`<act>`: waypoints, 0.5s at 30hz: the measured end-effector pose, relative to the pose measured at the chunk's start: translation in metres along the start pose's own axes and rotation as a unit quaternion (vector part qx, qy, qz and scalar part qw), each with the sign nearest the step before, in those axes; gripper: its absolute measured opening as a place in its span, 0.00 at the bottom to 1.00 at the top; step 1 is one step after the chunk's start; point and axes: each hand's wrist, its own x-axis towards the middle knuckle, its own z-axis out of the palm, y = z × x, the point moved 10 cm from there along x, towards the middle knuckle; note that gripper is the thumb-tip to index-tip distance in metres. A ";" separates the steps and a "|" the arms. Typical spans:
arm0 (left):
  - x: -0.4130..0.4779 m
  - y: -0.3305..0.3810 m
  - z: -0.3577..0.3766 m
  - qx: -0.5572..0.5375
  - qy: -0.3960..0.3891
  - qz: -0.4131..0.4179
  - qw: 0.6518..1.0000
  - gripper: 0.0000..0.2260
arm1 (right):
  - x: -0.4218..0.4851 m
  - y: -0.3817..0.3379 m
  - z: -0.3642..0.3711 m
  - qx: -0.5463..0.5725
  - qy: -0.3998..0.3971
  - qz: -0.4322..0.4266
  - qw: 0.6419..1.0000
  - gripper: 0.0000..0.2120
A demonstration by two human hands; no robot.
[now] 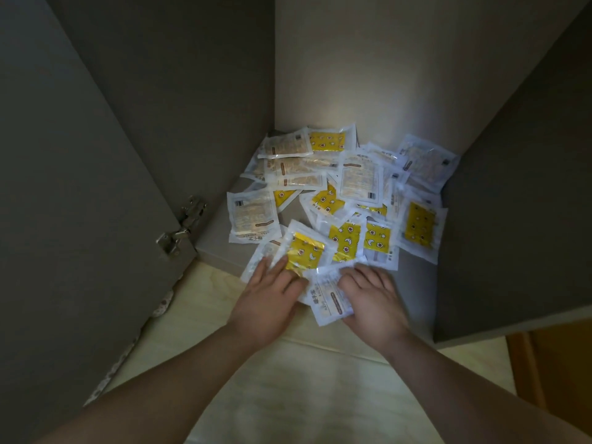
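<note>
A loose pile of several small plastic packets [349, 184], some showing a yellow patterned face and some a white printed back, lies on the floor of an open low cabinet. My left hand [267, 299] rests with straight fingers on the near packets, its fingertips on a yellow packet [306, 251]. My right hand [373, 299] lies flat on a white printed packet [326, 298] at the pile's front edge, fingers spread over its right side.
The cabinet's grey floor [217, 232] shows at the left of the pile. An open grey door [80, 219] with metal hinges [182, 224] stands at the left, another open door [519, 219] at the right. Pale floor tiles [288, 379] lie below.
</note>
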 end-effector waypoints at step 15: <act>0.001 -0.036 -0.004 -0.145 0.002 -0.184 0.972 0.20 | -0.005 0.077 -0.018 0.519 0.139 0.458 0.708 0.13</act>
